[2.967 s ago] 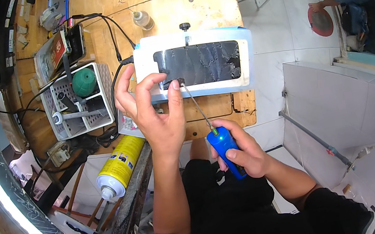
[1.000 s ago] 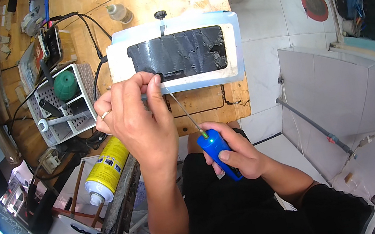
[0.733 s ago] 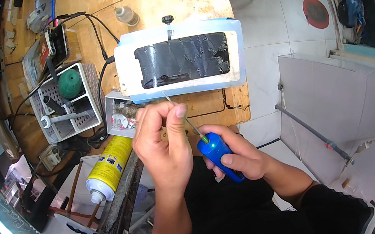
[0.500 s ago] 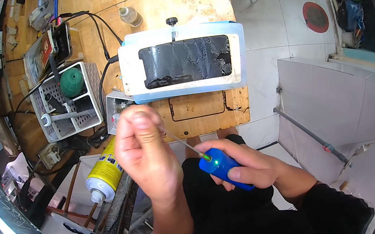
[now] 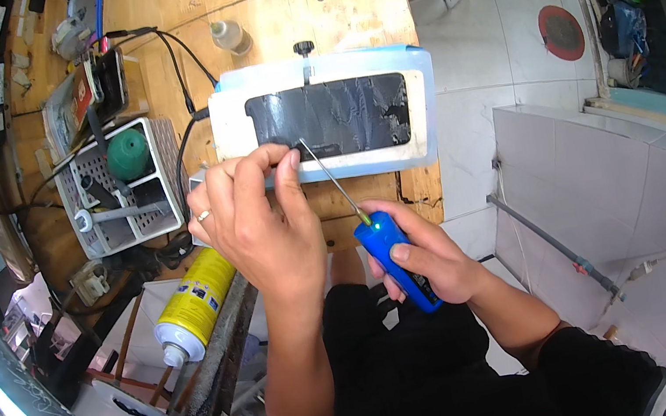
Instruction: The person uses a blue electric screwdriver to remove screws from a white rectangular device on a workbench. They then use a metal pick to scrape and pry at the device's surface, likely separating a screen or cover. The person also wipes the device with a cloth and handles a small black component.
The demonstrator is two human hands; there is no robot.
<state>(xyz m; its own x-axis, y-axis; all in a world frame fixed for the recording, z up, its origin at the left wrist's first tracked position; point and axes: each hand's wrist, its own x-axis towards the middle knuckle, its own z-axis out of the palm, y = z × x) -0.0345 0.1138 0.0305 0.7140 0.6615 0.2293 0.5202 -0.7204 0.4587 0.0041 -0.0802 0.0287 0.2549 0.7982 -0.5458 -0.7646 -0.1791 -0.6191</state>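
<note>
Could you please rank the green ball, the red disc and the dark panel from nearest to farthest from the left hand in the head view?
1. Dark panel: just ahead of the left hand.
2. Green ball: ahead and left, in the white basket.
3. Red disc: far right, beyond the table.

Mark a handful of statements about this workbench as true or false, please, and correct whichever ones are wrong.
1. The right hand holds the blue tool. True.
2. The ring is on the right hand. False: the ring is on the left hand.
3. The green ball sits in the white basket. True.
4. The can is red. False: the can has a yellow body with a white top.
5. In this view, the tool's tip shows over the dark panel. True, though contact cannot be told.
6. The bottle stands nearer the person than the panel does. False: the bottle is beyond the panel.
</note>
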